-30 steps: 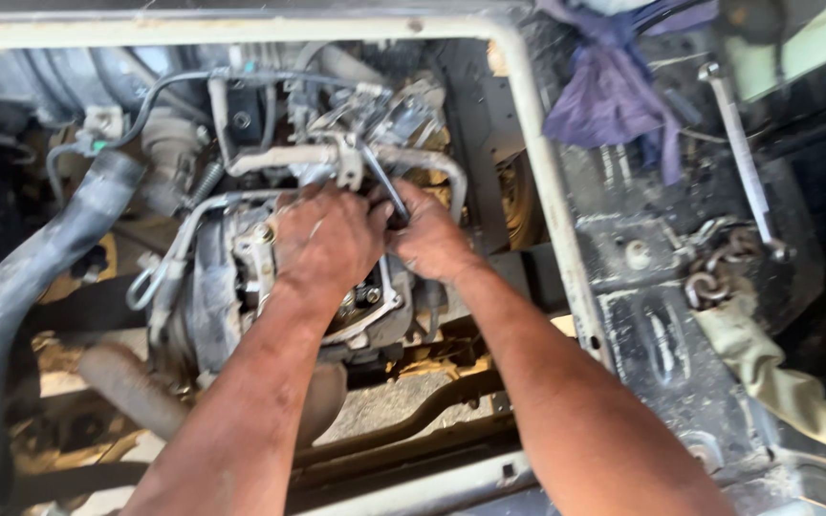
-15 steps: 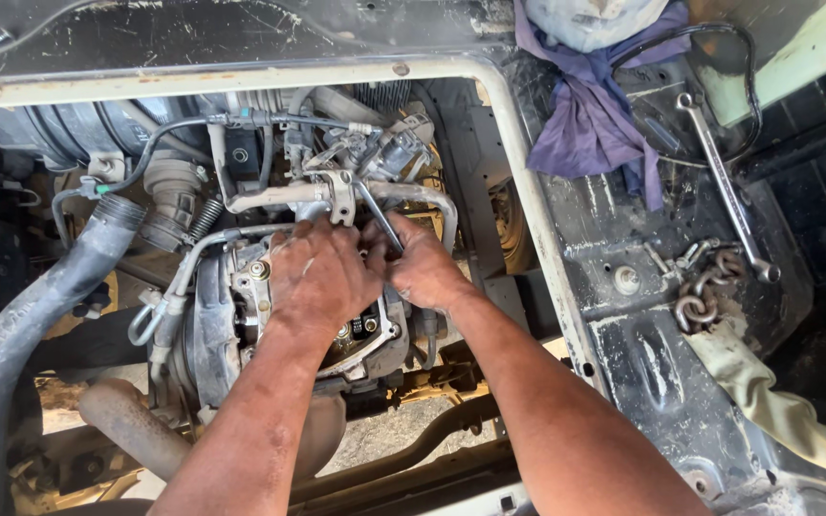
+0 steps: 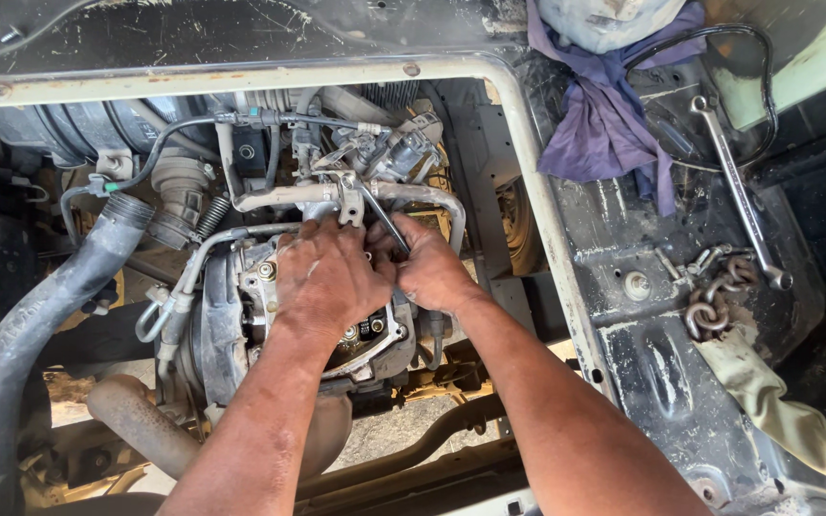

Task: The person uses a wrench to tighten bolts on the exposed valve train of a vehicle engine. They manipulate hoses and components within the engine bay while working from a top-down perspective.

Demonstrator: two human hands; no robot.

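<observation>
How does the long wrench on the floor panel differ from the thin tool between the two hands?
The long wrench lies loose and untouched on the dark floor panel; the thin tool stands slanted between the left hand and right hand. The wrench shows fully; the tool is partly hidden. Both are slim metal.

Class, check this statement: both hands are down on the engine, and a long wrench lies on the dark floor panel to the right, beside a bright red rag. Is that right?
Not quite. The head view shows the rag is purple, not red. The rest stands: both hands, left hand and right hand, are on the engine, and the long wrench lies on the dark floor panel.
</observation>
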